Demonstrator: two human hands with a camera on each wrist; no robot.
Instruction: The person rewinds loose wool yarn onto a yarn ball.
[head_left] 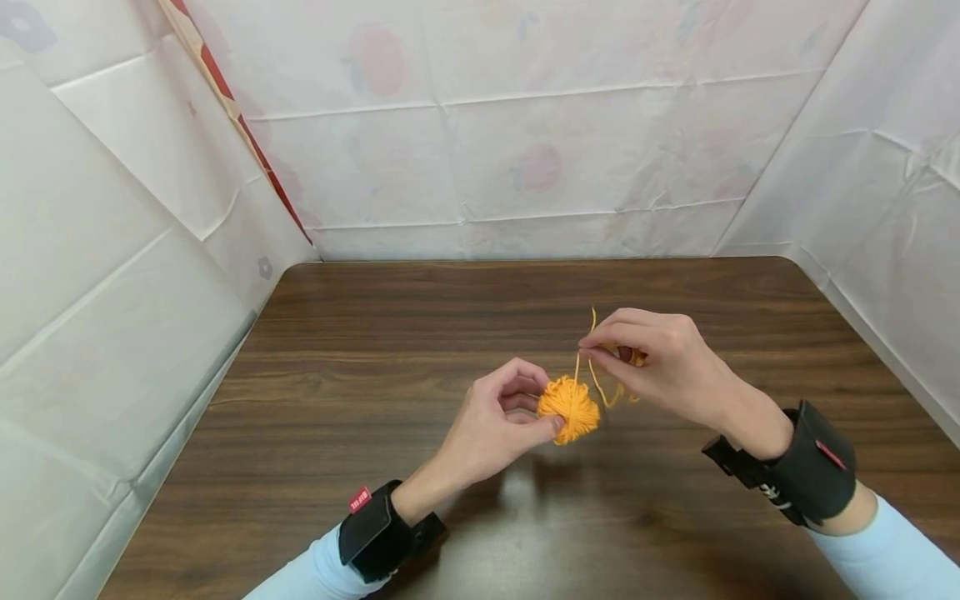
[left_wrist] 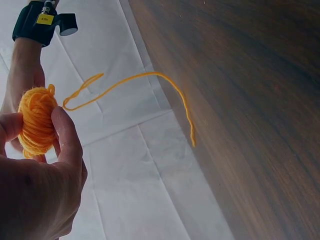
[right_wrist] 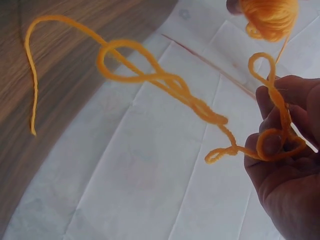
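Above the middle of the dark wooden tabletop (head_left: 420,333), two bare hands work a small bundle of orange yarn, held clear of the wood. The left hand (head_left: 498,421) has its fingers curled round the yarn ball (head_left: 568,408), thumb pressed against its near side and fingertips at its left, which keeps the wound bundle from turning or unravelling. From the left wrist view the yarn ball (left_wrist: 36,122) sits pinched between thumb (left_wrist: 67,135) and the other fingers, snugly gripped, not loosely cradled.

To the right and a little farther away, the right hand (head_left: 660,358) pinches the loose strand (head_left: 577,367) that rises from the ball, fingers narrowed to a fine grip with the tips close together. The right wrist view shows why the grip is so tight: the loose strand (right_wrist: 165,82) is twisted into several loops and a knot-like tangle, part of it wound round the fingers (right_wrist: 280,115), its free end trailing off toward the wood. Holding strand and ball apart seemingly keeps the short length between them fairly taut and easy to control.

Each wrist carries a black strap with a camera, above light blue sleeves (head_left: 892,542). Creased white sheeting (head_left: 525,167) with a faint printed pattern walls the tabletop on the left, far and right sides.
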